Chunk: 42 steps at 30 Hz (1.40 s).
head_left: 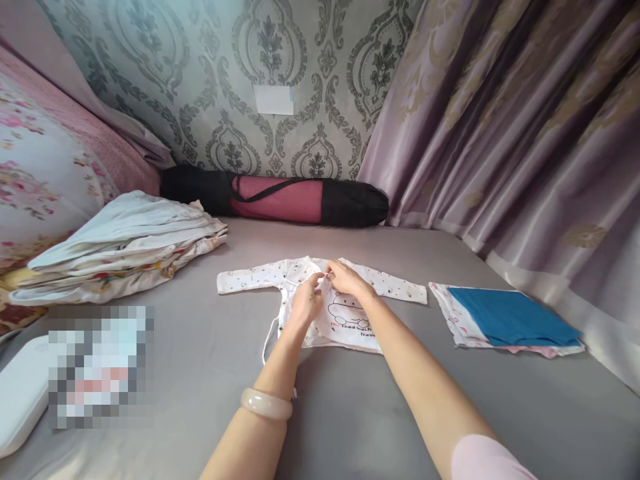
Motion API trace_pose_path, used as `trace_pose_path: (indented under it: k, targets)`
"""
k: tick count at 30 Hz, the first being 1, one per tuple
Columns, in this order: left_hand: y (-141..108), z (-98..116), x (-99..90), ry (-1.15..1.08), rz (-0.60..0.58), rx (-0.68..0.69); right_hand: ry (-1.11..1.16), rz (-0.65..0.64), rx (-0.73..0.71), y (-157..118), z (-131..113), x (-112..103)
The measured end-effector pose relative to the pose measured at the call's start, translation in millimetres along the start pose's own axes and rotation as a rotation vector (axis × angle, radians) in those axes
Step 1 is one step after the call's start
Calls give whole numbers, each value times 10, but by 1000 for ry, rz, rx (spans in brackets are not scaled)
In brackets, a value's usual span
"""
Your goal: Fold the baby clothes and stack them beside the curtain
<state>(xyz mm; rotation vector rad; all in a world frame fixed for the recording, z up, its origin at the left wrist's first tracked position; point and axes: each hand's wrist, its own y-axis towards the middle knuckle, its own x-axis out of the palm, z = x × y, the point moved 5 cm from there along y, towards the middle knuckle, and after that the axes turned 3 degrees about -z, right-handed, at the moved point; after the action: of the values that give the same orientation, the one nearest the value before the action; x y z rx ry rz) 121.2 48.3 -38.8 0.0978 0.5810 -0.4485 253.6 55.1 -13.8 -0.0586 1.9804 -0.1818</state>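
Shirt [333,321] laid out on a grey sheet [340,417].
I see left hand [307,300] and right hand [349,280] pinched nearly closed on its front, apparently for fine control; outstretched sleeves [253,278] likely keep it flat. Folded clothes [515,317] sit just beside one cuff [423,294]; the near side offers room.

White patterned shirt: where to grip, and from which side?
Probably pinch the cuffs, each from its outer end, low over the grey sheet. The shirt lies flat with its sleeves spread to both sides, leaving the cuffs clear, while the left hand and right hand are at its upper front.
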Motion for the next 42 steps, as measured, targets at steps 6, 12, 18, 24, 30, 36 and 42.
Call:
trace_pose_path:
  k: [6, 12, 18, 24, 30, 36, 42]
  targets:
    - [6, 15, 0, 7, 2, -6, 293, 61, 6, 84, 141, 48]
    - [37, -52, 63, 31, 1, -35, 593, 97, 149, 181, 275, 180]
    - [51, -98, 99, 76, 24, -95, 561, 240, 142, 208, 206, 283]
    - [49, -91, 56, 136, 51, -42, 494, 262, 159, 137, 114, 364]
    - [15, -50, 22, 275, 97, 27, 359, 360, 158, 6, 6, 339]
    - [3, -67, 31, 382, 97, 24, 278, 413, 137, -25, -48, 406]
    - [-16, -116, 35, 385, 71, -20, 339, 497, 295, -158, 292, 64]
